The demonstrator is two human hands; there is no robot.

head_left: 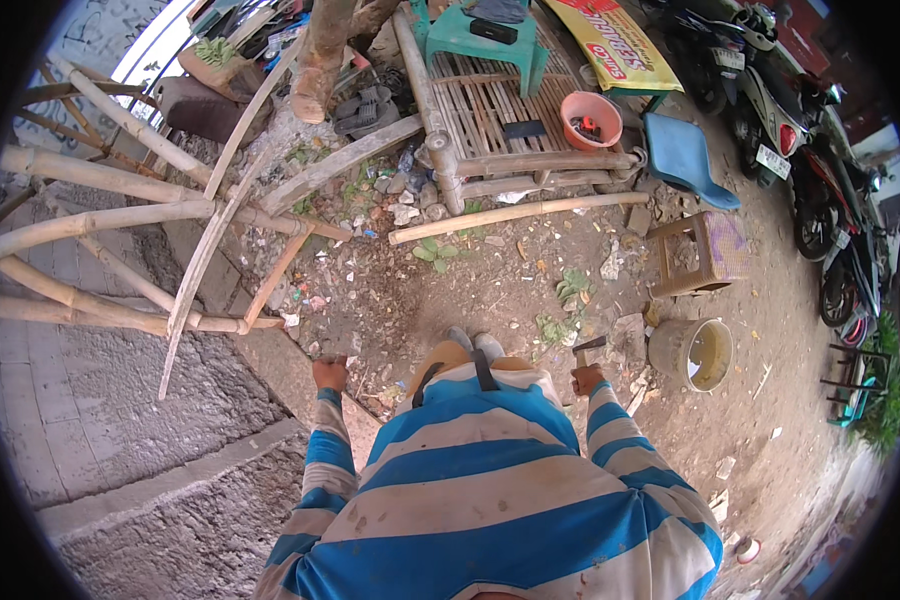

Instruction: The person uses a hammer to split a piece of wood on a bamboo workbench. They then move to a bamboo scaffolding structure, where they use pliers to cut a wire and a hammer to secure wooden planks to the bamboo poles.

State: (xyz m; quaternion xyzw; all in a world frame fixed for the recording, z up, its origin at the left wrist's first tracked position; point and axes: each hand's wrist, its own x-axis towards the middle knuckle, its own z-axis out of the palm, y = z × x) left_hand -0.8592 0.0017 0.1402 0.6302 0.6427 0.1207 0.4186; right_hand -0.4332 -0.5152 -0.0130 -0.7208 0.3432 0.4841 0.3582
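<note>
My right hand (587, 379) is closed around the short light handle of a tool with a dark flat metal head (591, 344), which points to the right. Its exact kind is too small to tell. To the right of that hand stands a dirty cream bucket (686, 354), tilted in view, with something yellowish inside. My left hand (330, 374) is curled into a fist beside the edge of a concrete slab (270, 362). Whatever it may hold is hidden. Both arms hang apart at my sides, in blue and white striped sleeves.
Bamboo poles (120, 210) lean in a frame at the left. Ahead lie a loose bamboo pole (520, 216) and a bamboo bench (515, 165) bearing a green plastic stool (482, 45) and a pink basin (591, 120). A wooden stool (701, 253) and parked motorcycles (770, 120) stand right.
</note>
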